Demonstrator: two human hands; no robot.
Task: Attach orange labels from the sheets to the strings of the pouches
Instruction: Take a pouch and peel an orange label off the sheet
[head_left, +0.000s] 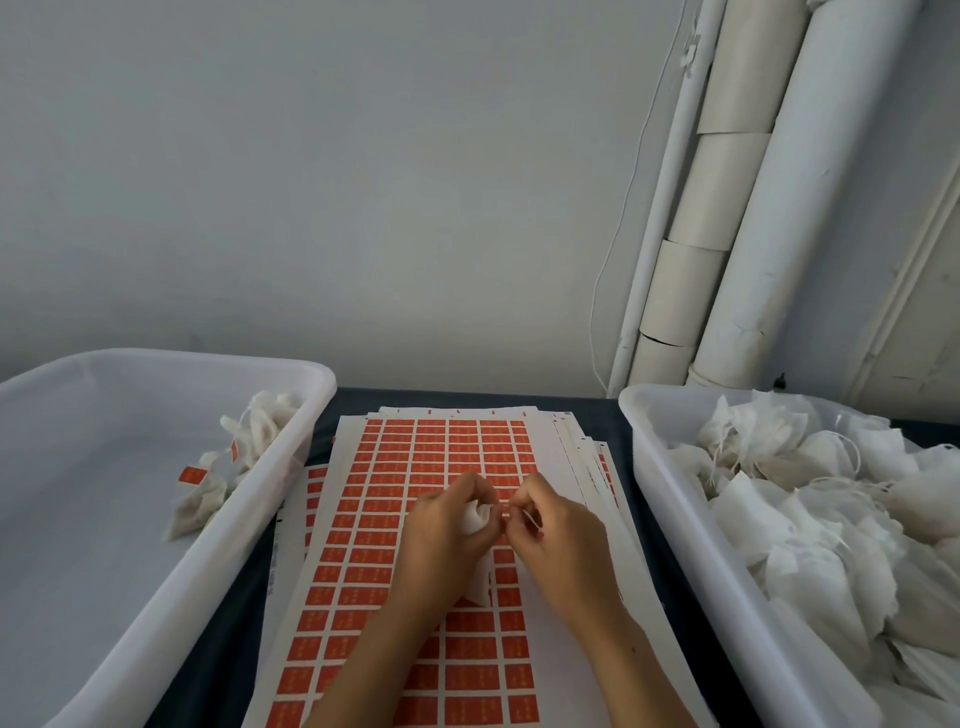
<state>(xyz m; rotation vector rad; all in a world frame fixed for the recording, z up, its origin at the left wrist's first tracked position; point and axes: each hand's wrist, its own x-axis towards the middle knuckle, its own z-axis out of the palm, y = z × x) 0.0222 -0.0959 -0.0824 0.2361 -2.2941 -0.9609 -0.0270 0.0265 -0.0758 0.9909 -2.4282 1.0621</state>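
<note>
This looks like a small hand-packing workroom rather than a home. A dark-covered bench (358, 400) is set against a bare grey wall (337, 182), with a white plastic bin (291, 447) at its left edge holding a few labelled pouches (200, 493) and another bin (654, 467) at its right edge heaped with unlabelled ones (810, 499). Between them lies a stack of orange label sheets (415, 467). Taped white pipes (737, 208) run down the corner.

White pouch (475, 519) gripped above label sheet (415, 519) — orange labels in grid, sheets stacked on table.
</note>
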